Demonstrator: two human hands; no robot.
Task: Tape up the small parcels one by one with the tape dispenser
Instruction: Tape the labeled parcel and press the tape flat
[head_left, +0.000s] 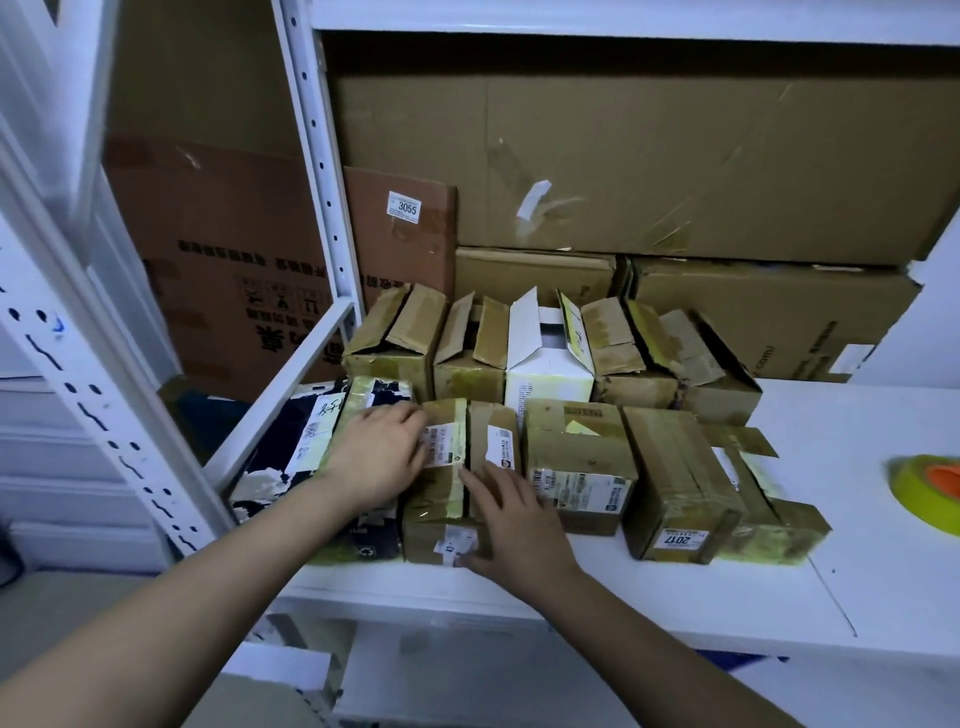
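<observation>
While both hands sit on the front brown parcel (457, 483) on the shelf (675, 603), left hand (382, 457) lies flat w/ fingers spread, right hand (514, 525) likewise; tape roll (927, 491) far right.

The small parcels (460, 467) are made of matt brown cardboard, banded with glossy yellowish tape and pasted with white paper labels. Behind them, one white box (545, 358) is seen. The shelf (883, 571) beneath is smooth, white-painted.
</observation>
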